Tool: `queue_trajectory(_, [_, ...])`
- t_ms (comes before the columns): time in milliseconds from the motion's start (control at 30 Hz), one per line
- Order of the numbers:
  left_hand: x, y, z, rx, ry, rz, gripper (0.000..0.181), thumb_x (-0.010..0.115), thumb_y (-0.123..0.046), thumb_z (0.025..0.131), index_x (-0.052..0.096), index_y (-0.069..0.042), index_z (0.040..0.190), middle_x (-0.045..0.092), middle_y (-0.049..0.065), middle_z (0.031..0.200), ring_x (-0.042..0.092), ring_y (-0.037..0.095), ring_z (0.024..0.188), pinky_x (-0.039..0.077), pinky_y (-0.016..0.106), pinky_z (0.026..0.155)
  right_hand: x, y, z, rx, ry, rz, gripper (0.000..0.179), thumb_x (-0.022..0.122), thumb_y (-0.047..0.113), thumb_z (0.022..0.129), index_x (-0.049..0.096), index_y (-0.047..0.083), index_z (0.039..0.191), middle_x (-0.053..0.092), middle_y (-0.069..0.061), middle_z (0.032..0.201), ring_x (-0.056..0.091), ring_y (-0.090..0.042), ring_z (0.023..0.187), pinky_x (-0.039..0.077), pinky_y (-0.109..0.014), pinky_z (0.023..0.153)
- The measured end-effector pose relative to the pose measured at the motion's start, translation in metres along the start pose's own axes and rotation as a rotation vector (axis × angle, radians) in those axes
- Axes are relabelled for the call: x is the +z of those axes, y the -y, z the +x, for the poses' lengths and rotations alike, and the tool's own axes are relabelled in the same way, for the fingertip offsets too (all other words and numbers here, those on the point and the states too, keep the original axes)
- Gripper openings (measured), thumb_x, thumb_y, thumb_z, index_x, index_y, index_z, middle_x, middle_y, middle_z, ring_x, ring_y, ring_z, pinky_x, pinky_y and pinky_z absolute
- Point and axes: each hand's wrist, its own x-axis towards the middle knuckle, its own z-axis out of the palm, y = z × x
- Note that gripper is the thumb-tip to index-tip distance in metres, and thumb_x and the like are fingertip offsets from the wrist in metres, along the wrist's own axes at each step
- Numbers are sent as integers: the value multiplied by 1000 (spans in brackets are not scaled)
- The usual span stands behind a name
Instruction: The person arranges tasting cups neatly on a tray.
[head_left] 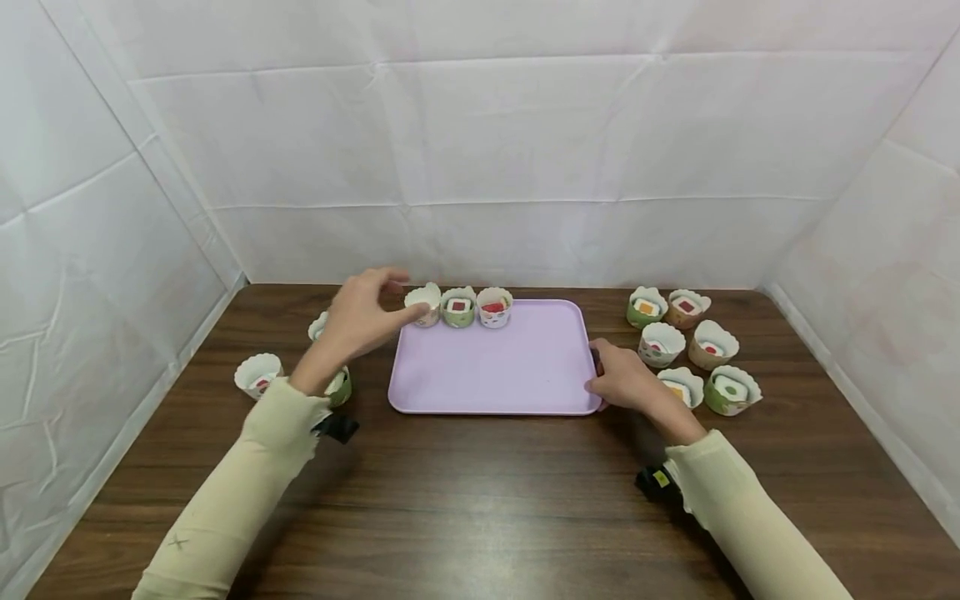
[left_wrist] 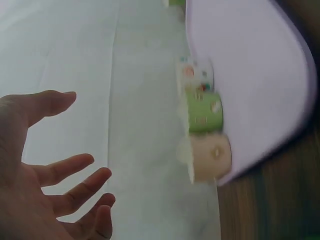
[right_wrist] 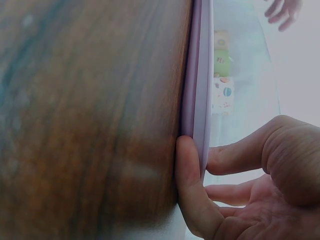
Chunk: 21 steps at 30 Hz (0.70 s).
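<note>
A lilac tray [head_left: 495,362] lies on the table. Along its back left edge stand three paper cups in a row: a tan one [left_wrist: 210,157], a green one [head_left: 458,308] and a white patterned one [head_left: 494,310], each with small pieces inside. My left hand [head_left: 367,307] is raised just left of the tan cup, thumb and fingers spread apart with nothing between them; in the left wrist view the hand [left_wrist: 65,185] is clear of the cups. At the tray's right edge my right hand [head_left: 621,377] pinches the rim, thumb above and finger below [right_wrist: 190,170].
To the right, several paper cups [head_left: 662,343] stand in a cluster beside my right wrist. On the left a white cup [head_left: 259,375] stands apart, and a green cup [head_left: 341,387] is partly behind my left wrist. White sheeting [head_left: 495,167] closes off the back and sides.
</note>
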Motion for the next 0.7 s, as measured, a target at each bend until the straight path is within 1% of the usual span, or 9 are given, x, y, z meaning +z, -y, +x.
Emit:
queue_trajectory(67, [-9,14,-6,-11,-40,-18,62,74,-47,90,63,-9,138,66,17,134,56,36,130,42,56,113,0,0,0,0,-4,-3,72,66,7,93,31,-11,154,59,-22,97,67,-17,62,62,-27,53])
queue_trajectory(133, [-16,28,-13,-37,-70,-41,62,74,-46,91,62,-8,139,63,19,138,52,39,133,38,59,115,0,0,0,-1,-3,-3,72,66,7,93,31,-11,154,59,-22,97,67,-17,62,62,-27,53])
queue_trajectory(233, [-23,45,-22,-84,-82,-65,66,73,-46,91,58,-7,142,57,20,144,47,42,138,37,62,117,0,-1,0,0,-2,-5,73,66,7,93,31,-11,154,59,-22,97,67,-17,62,62,-27,53])
queue_trajectory(367, [-26,61,-30,-151,-67,-78,74,72,-47,93,49,-6,150,48,22,153,41,44,143,38,63,117,0,-1,0,2,-3,-9,72,66,7,93,31,-11,154,59,-22,98,67,-17,62,62,-27,53])
queue_trajectory(500, [-25,74,-31,-198,-45,-93,81,71,-49,93,41,-7,155,39,23,159,37,45,146,39,65,116,0,0,-1,7,-1,-9,72,67,7,93,31,-10,154,59,-22,98,67,-17,63,62,-27,54])
queue_trajectory(600, [-25,81,-30,-223,-32,-102,84,71,-50,93,38,-8,158,34,23,162,34,46,148,37,67,117,0,1,-1,10,0,-4,72,67,7,93,31,-10,154,59,-22,99,67,-17,63,62,-27,54])
queue_trajectory(700, [-26,85,-29,-233,-14,-95,87,70,-49,94,32,-9,161,30,24,165,32,47,149,37,67,117,0,1,-2,9,0,0,72,66,7,93,31,-10,154,59,-22,98,67,-17,63,63,-28,54])
